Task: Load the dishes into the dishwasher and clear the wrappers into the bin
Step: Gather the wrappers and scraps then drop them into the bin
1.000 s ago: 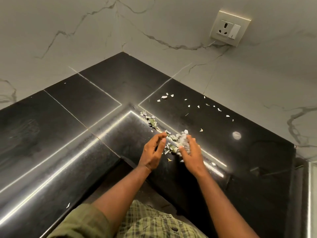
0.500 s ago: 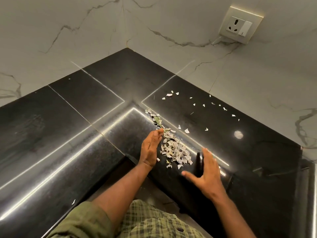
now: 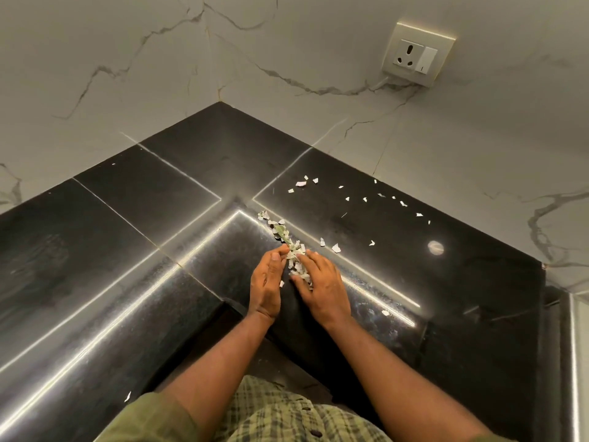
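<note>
A heap of small white and green wrapper scraps (image 3: pixel 294 261) lies on the black counter (image 3: pixel 165 237) near its inner corner. My left hand (image 3: pixel 267 282) stands on edge against the heap's left side, fingers straight. My right hand (image 3: pixel 320 283) lies flat against the right side, fingers pressing the scraps toward the left palm. A thin trail of scraps (image 3: pixel 275 226) runs from the heap toward the far corner. Several loose white bits (image 3: pixel 363 199) are scattered further back on the right part of the counter.
Marble walls meet behind the counter; a socket with a switch (image 3: pixel 416 55) sits on the right wall. One stray scrap (image 3: pixel 127 396) lies near the counter's front left edge, another (image 3: pixel 385 312) right of my right wrist. A steel edge (image 3: pixel 573 362) shows at far right.
My right hand, spread apart to the right half a second ago, has swept back left against the heap. The scraps are squeezed into a narrower pile between both hands.
</note>
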`<state>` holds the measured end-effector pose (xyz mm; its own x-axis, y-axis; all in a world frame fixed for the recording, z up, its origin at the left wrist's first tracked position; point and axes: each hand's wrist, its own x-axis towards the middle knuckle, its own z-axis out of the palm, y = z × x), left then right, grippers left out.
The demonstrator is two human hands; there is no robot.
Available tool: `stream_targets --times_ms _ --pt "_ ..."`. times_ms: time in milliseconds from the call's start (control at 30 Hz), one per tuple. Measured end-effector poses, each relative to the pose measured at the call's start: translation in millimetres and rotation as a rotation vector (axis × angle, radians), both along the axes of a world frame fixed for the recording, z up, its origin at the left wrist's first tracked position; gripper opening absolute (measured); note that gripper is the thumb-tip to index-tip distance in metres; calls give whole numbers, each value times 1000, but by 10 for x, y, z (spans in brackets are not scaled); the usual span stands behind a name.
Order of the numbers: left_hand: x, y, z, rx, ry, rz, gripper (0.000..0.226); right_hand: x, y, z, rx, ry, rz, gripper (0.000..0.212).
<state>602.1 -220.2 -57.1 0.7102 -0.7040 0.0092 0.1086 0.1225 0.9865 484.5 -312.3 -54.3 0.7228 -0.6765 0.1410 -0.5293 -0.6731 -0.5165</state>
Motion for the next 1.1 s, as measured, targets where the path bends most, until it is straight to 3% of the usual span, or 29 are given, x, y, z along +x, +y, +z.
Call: stream_targets --times_ms 67,167,267,367,500,600,700,800,933,1100 --pt "15 3 -16 0 -8 -14 54 -24 -12 14 89 -132 -18 52" --pt "51 1 9 29 -74 -29 50 -193 30 80 138 -252 -88 60" --pt "231 38 87 187 -413 -86 41 -503 26 64 108 -246 -194 72" --pt "539 89 74 351 -719 -187 41 -841 -15 31 93 -140 -289 94" --pt "955 112 -79 612 -889 -111 66 -1086 8 6 15 70 -279 114" --pt "1212 143 -107 803 -992 -89 83 -1090 73 2 -47 241 -210 108" --pt "1370 171 -98 866 -1100 -113 83 -995 122 9 -91 351 -181 100" --pt "1425 100 -35 899 -1177 -98 78 -792 118 45 -82 397 -231 110" --pt "1414 -118 40 914 -1143 -70 79 -420 -25 70 -47 411 -280 122" --pt "1333 -522 14 814 -1106 -229 92 -111 -236 74 -65 336 -131 121"
